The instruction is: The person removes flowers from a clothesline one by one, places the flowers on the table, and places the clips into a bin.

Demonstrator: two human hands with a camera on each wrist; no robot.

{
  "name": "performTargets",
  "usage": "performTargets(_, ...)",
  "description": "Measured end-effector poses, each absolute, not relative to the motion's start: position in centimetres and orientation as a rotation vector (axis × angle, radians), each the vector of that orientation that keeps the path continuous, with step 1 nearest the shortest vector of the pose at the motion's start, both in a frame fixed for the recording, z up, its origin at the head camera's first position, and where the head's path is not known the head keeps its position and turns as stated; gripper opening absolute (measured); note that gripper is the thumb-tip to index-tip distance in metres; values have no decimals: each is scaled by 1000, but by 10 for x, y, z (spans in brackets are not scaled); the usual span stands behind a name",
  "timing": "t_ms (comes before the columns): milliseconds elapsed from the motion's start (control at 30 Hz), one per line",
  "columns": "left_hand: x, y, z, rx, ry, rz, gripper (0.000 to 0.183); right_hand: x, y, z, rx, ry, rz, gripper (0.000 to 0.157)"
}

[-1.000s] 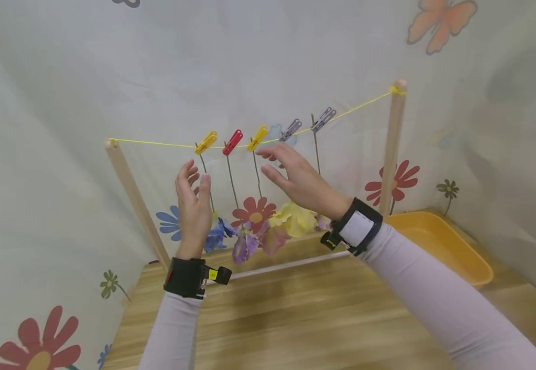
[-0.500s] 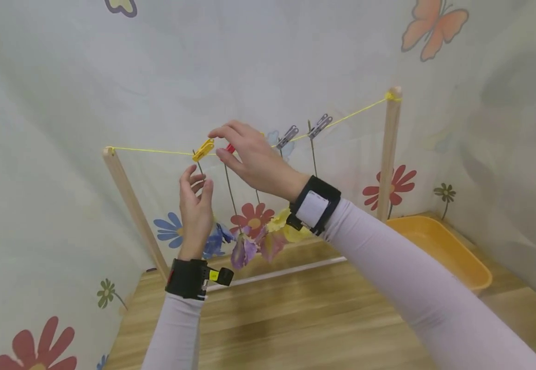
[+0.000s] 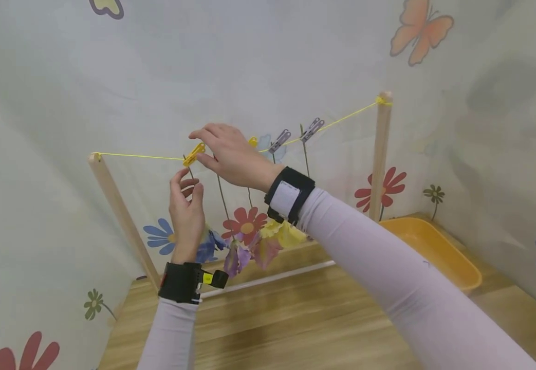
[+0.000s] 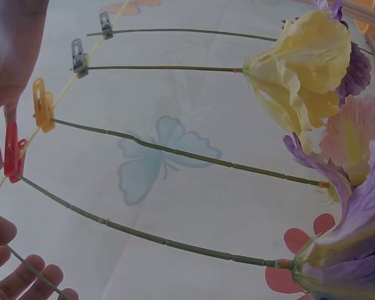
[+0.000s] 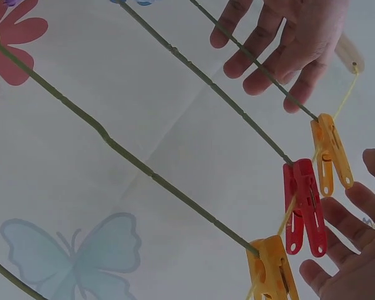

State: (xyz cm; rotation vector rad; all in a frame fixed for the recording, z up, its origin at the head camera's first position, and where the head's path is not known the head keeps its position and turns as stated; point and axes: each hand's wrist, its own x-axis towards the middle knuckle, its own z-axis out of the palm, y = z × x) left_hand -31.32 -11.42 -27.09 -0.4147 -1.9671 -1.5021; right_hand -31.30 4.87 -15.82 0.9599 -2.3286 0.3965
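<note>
Five artificial flowers hang head down from a yellow cord (image 3: 138, 156), each stem held by a plastic clothespin. My right hand (image 3: 233, 156) is at the leftmost yellow clothespin (image 3: 195, 154), thumb and fingers spread around its handle ends without squeezing. Just below, my left hand (image 3: 188, 210) has loosely bent fingers beside that clothespin's green stem (image 5: 257, 62), which runs between its thumb and fingers without a grip. The red clothespin (image 5: 305, 203) is behind my right hand in the head view. A blue flower (image 3: 206, 249) shows beside my left wrist.
Wooden posts (image 3: 381, 159) hold the cord at both ends, joined low by a white bar (image 3: 272, 279). Grey clothespins (image 3: 280, 141) stand farther right. A yellow tray (image 3: 434, 252) sits at the right on the wood-grain table (image 3: 295, 318). Behind is a printed backdrop (image 3: 180, 61).
My right hand has moved left along the cord, from the middle yellow clothespin to the leftmost one. My left hand has stayed near that stem, slightly closer to the clothespin.
</note>
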Motion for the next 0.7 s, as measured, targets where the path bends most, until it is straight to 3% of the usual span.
performTargets(500,-318,-106,-269,-432,-1986,-1516,47,-320,49,-155,917,-2423,377,47)
performTargets(700,-317,-96,-269,-419,-1982,-1483,35,-319,56,-157,875,-2471,345,42)
